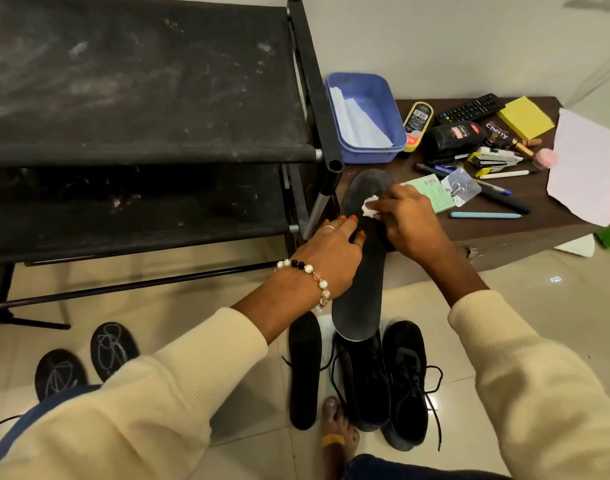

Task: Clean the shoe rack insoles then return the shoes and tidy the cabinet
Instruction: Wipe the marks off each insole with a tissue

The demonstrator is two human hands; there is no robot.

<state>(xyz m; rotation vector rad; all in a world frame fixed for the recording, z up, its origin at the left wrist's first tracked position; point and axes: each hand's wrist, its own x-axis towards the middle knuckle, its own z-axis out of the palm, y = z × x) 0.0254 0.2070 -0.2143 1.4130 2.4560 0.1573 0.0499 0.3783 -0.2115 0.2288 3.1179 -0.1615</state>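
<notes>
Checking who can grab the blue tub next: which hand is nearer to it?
Right. The right hand, pinching a white wipe on the insole, lies just below the blue tub; the left hand presses the insole lower and further left.

only stuff i can actually read: "Cherry" on the black polish bottle (457, 136) and again on the dark sachet (498, 133) beside it. green card's (431, 194) print is too tiny.
</notes>
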